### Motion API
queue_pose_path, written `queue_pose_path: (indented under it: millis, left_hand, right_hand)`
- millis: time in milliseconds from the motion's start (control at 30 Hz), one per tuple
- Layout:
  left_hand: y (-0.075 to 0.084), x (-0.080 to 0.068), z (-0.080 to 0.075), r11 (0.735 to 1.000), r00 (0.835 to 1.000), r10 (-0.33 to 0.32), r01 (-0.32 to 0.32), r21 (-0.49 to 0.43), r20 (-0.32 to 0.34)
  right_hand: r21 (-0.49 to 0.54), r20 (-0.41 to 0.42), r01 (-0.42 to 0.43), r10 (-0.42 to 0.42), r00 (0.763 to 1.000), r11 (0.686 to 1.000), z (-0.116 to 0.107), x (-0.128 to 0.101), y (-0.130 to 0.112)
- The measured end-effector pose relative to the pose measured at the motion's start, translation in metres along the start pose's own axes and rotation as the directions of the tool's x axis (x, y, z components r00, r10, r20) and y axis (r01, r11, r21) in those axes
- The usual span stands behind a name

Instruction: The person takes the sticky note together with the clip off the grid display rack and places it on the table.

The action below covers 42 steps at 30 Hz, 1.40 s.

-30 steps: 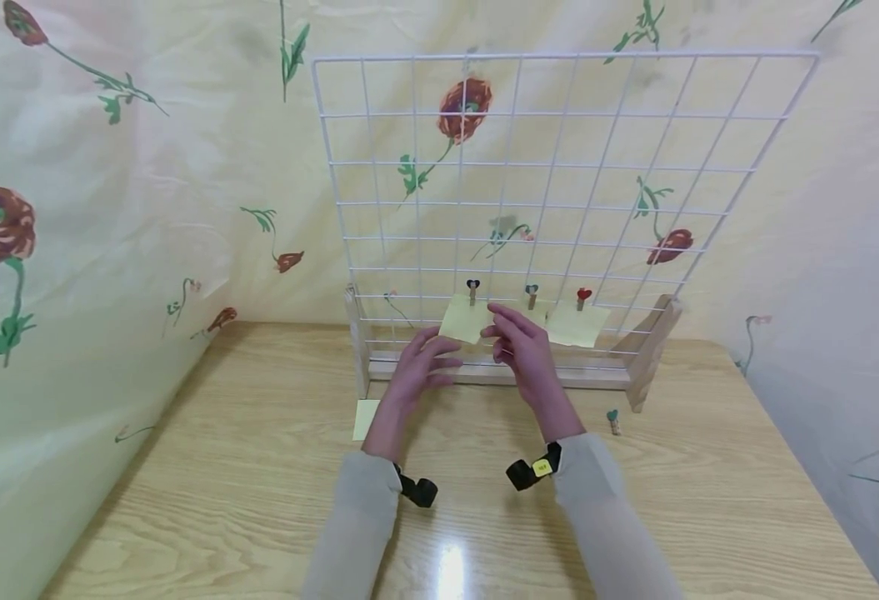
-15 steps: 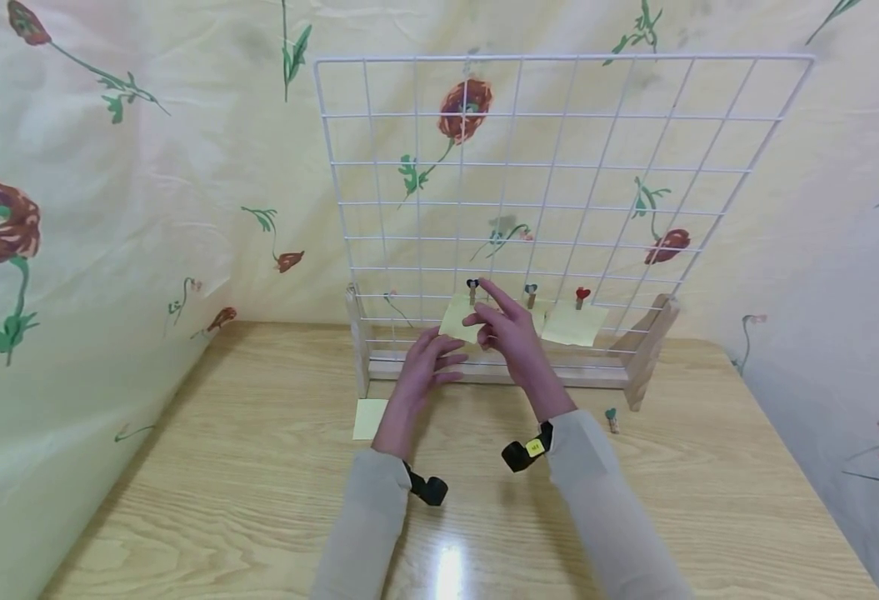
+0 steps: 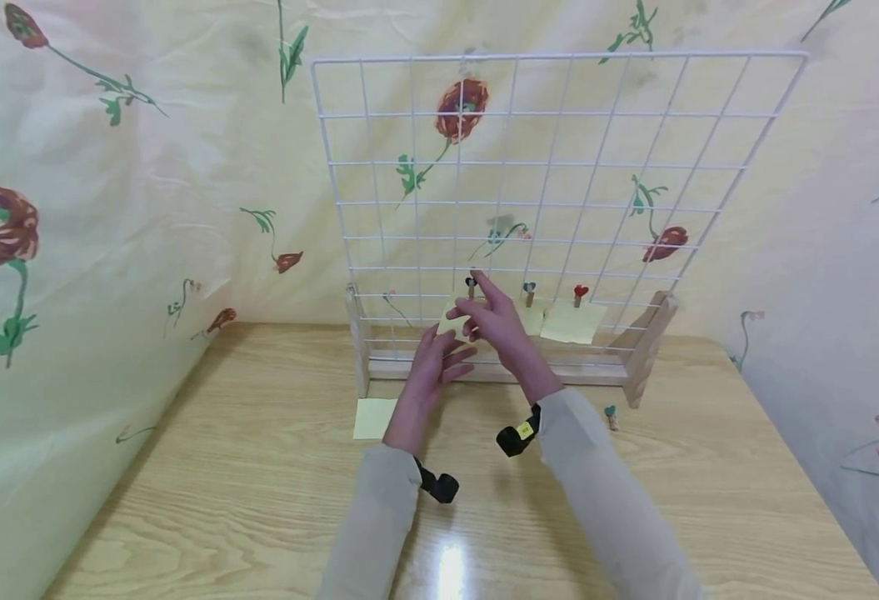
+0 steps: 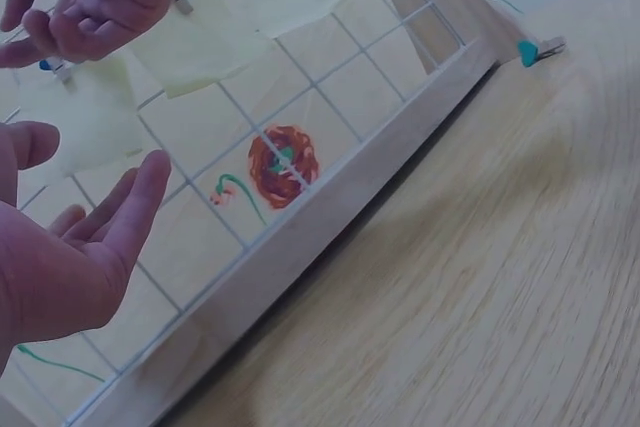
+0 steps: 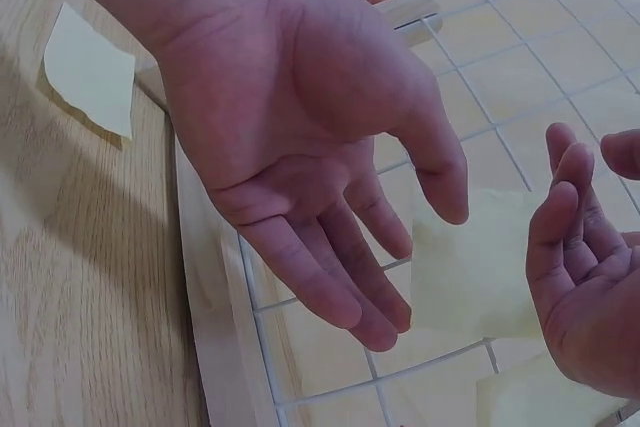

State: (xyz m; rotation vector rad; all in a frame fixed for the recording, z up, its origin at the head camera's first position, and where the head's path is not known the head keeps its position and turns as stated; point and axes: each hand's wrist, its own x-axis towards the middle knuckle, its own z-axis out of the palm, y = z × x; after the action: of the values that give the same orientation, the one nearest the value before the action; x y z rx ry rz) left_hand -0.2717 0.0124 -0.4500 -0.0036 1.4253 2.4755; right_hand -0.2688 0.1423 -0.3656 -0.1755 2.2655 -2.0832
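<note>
Three pale yellow paper notes hang low on a white wire grid (image 3: 551, 167). Small heart-topped clothespins hold them. My right hand (image 3: 501, 323) is in front of the leftmost note (image 5: 470, 272), its index fingertip beside the dark-heart clothespin (image 3: 471, 288) and its other fingers loosely bent. Just below and left, my left hand (image 3: 433, 367) has its fingers spread, thumb close to that note's lower edge. Neither hand visibly grips anything. The middle note (image 3: 531, 318) hangs by a blue-grey-heart clothespin (image 3: 529, 292), the right note (image 3: 574, 322) by a red-heart one (image 3: 580, 295).
Another yellow note (image 3: 374, 418) lies on the wooden table (image 3: 222, 500), left of my left forearm. A teal-heart clothespin (image 3: 611, 417) lies by the grid's right wooden foot (image 3: 649, 350). Flower-patterned cloth (image 3: 147, 208) surrounds the table.
My right hand has moved left and up, from the leftmost note's right edge across its front to its clothespin. My left hand has shifted slightly right. The notes hang as before.
</note>
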Motion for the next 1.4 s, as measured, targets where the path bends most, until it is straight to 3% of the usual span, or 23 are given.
queue_pose_path:
  millis: [333, 967, 1400]
  left_hand:
    - [0.000, 0.002, 0.005, 0.999, 0.999, 0.014, -0.015, -0.030, -0.034]
    - [-0.003, -0.001, 0.008, 0.995, 0.998, 0.051, -0.054, -0.080, -0.036]
    - [-0.001, -0.003, 0.010, 0.994, 0.996, 0.074, -0.077, -0.071, -0.055]
  right_hand:
    - [-0.246, -0.056, 0.035, -0.051, 0.997, 0.969, 0.011, 0.007, -0.001]
    - [-0.319, -0.148, 0.043, -0.094, 0.984, 0.947, 0.013, 0.006, -0.005]
    - [-0.334, -0.276, 0.084, -0.183, 0.944, 0.939, 0.016, 0.007, -0.004]
